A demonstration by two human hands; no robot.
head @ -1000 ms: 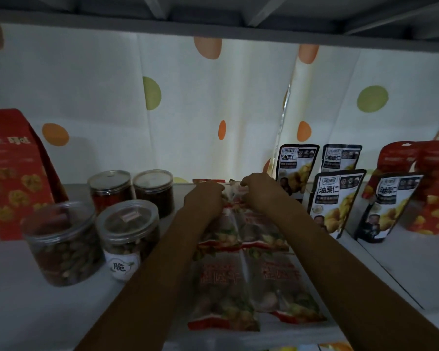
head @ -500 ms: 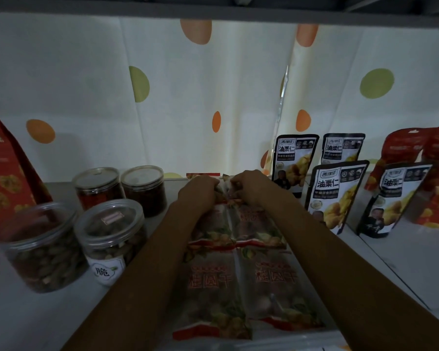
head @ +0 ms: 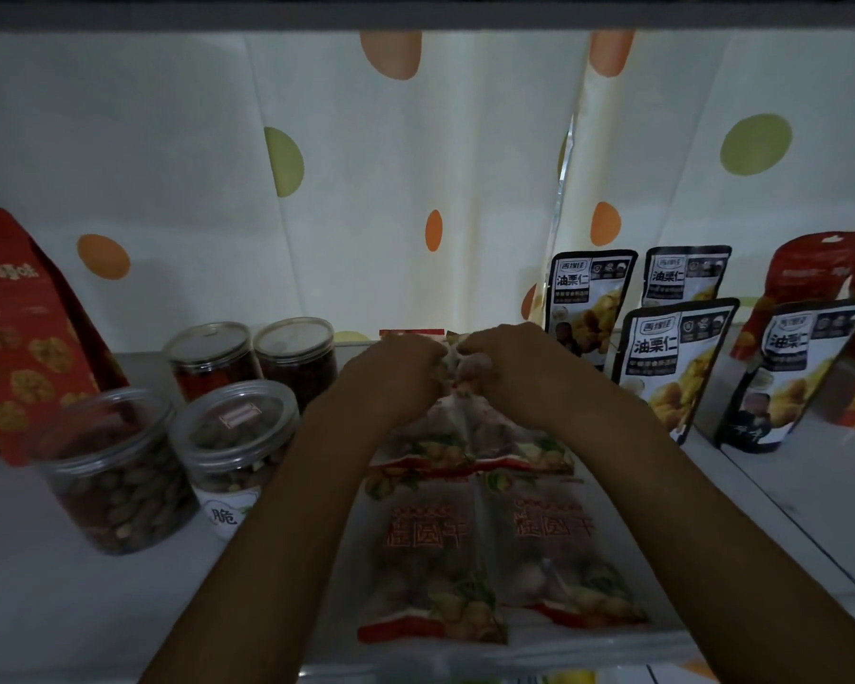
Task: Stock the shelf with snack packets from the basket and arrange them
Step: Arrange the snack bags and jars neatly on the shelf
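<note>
Head view: your L hand (head: 396, 375) and R hand (head: 507, 367) are both pinching the rear snack pkts (head: 465, 429) at 12 o'clock on the shelf (head: 30, 614). Tugging unevenly is prob. risking sliding the front pkts (head: 430, 560) off at 6.

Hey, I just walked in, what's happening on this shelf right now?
A person is stocking the shelf with snack packets. The left hand and right hand pinch the far ends of the rear packets, which lie flat mid-shelf. Two front packets lie side by side nearer the shelf edge. Clear jars stand to the left, and black pouches stand upright to the right.
</note>
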